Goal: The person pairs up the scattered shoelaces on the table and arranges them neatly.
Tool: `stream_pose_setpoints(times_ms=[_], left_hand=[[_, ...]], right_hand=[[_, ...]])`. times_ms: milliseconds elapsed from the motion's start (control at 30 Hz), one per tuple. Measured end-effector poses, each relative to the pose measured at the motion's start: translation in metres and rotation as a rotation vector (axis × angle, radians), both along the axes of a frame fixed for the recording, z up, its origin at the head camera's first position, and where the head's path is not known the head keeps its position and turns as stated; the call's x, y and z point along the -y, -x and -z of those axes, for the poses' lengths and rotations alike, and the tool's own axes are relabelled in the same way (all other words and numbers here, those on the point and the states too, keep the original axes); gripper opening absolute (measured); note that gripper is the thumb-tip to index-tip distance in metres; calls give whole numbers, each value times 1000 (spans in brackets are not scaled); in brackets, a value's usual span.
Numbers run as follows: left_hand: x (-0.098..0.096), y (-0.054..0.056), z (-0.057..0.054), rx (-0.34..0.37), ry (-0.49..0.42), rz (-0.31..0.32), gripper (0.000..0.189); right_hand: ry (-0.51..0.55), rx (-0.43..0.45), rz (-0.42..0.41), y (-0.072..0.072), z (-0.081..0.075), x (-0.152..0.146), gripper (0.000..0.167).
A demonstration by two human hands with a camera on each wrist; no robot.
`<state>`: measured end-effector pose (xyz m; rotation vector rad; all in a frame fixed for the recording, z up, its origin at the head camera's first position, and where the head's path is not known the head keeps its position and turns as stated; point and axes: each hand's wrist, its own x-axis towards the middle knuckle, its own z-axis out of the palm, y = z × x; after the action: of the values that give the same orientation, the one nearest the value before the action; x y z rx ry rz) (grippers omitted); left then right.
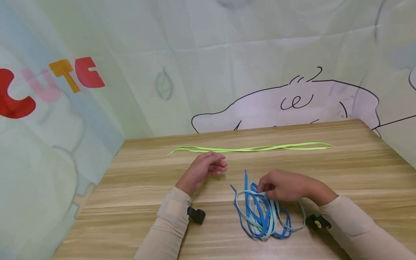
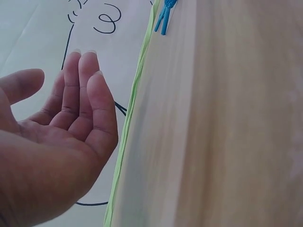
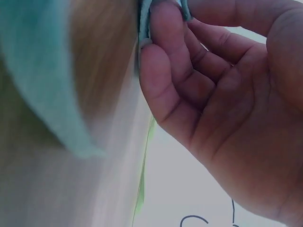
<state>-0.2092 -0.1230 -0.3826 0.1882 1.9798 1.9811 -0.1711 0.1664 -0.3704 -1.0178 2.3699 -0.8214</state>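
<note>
A tangled pile of flat shoelaces lies on the table near its front, mixing dark blue laces with light blue ones. My right hand is over the pile's upper right side and pinches a light blue shoelace between thumb and fingertips. In the right wrist view another stretch of light blue lace hangs blurred close to the camera. My left hand is left of the pile, fingers loosely bent and holding nothing; its palm shows bare in the left wrist view.
Yellow-green shoelaces lie stretched lengthwise across the back of the wooden table, just beyond my left hand. A printed cloth backdrop stands behind and to the left of the table. Each sleeved wrist wears a small black camera.
</note>
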Motion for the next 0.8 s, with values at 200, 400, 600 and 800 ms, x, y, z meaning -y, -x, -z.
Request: stream_pose_setpoints(times_ms=[200,400,600,800], left_hand=[[0,-1,0,-1,10,-3,37],[-1,-1,0,-2,15,8,40],[-4,-2,0,-11,23,28,38],[-13,-7,-4,-11,7,113,43]], right_hand=[[50,26,41,-1,-3,-1,16],[167,120,60,-3,-6,1,16],[272,170,63,-7,-12,3,16],[327,139,96,-9,-18,6,14]])
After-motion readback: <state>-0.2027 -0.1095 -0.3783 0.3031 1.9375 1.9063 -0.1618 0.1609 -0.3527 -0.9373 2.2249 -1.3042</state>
